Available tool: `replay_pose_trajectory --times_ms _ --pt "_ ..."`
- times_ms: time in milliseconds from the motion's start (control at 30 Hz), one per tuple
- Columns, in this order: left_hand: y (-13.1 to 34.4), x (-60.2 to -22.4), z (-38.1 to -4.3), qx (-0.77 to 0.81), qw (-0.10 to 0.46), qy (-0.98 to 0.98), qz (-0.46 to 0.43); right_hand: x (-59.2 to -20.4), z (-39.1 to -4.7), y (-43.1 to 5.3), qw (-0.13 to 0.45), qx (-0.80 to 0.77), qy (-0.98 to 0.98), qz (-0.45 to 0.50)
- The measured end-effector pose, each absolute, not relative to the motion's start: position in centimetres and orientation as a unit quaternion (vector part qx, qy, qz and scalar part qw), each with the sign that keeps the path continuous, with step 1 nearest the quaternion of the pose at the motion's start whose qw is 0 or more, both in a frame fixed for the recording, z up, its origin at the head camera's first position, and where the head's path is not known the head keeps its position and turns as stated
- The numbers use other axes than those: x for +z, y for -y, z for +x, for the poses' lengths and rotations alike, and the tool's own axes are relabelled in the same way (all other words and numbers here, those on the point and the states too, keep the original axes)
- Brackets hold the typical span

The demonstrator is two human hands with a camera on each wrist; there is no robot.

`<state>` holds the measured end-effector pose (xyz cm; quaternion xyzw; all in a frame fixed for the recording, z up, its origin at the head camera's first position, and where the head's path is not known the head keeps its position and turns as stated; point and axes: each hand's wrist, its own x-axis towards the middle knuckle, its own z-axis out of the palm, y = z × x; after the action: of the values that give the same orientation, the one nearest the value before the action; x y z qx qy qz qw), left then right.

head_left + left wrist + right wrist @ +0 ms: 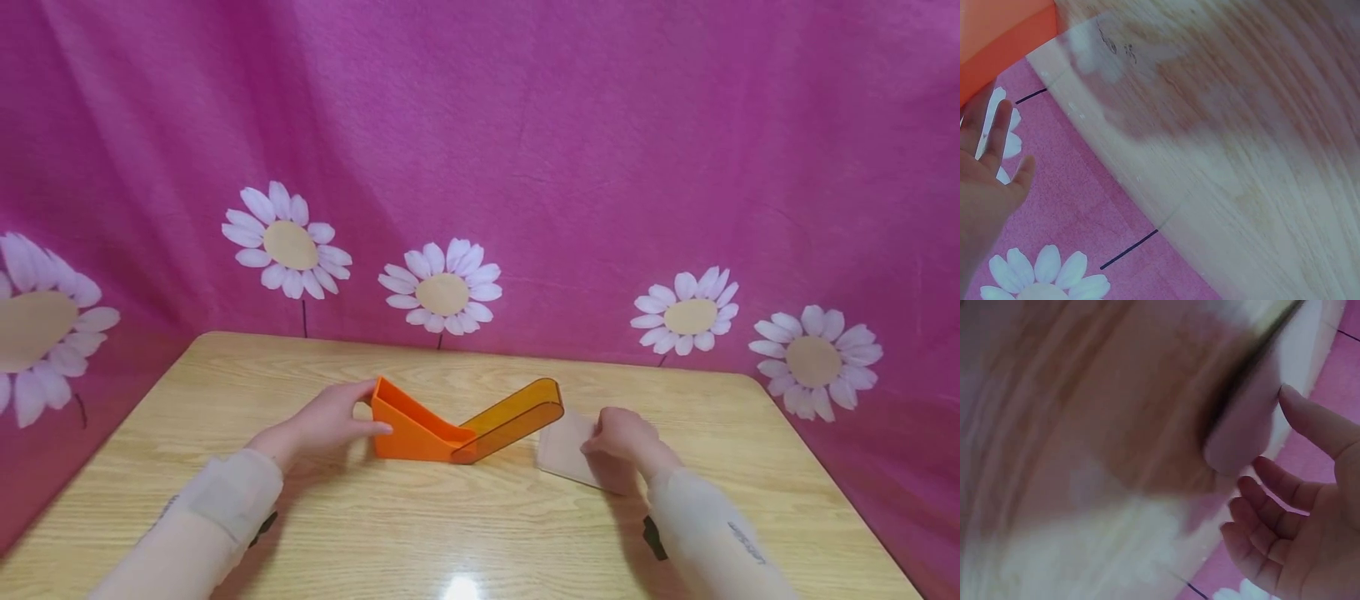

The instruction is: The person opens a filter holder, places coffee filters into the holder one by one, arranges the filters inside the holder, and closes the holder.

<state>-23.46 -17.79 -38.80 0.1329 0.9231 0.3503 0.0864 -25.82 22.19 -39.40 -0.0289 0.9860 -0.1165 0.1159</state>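
Note:
An orange case (412, 433) stands on the table, its see-through amber lid (517, 421) swung open toward the right. My left hand (330, 421) grips the case's tall left end, thumb along the front wall and other fingers partly hidden behind it. In the left wrist view, part of the orange case (1010, 37) shows above the fingers. A thin, pale, flat piece with rounded corners (562, 450) is right of the lid. My right hand (626, 437) pinches it near its right side. The right wrist view shows thumb and fingertips at the edge of the pale piece (1241, 437).
The light wood table (360, 533) has rounded far corners. Behind it hangs a magenta cloth (525, 167) printed with large white daisies, which also runs down both sides. A bright light reflection lies at the near edge.

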Motion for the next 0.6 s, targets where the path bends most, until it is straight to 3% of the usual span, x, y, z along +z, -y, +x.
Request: replay_pose_trajectory --times_ms 267,600 --pt "17.82 -38.75 -23.50 0.349 0.081 -0.920 0.156 -39.80 -26.20 -22.35 0.113 -0.150 -0.982 -0.019" --pt "17.72 -38.65 -23.40 0.354 0.089 -0.920 0.141 -39.80 -26.79 -22.16 0.160 -0.182 -0.970 0.013"
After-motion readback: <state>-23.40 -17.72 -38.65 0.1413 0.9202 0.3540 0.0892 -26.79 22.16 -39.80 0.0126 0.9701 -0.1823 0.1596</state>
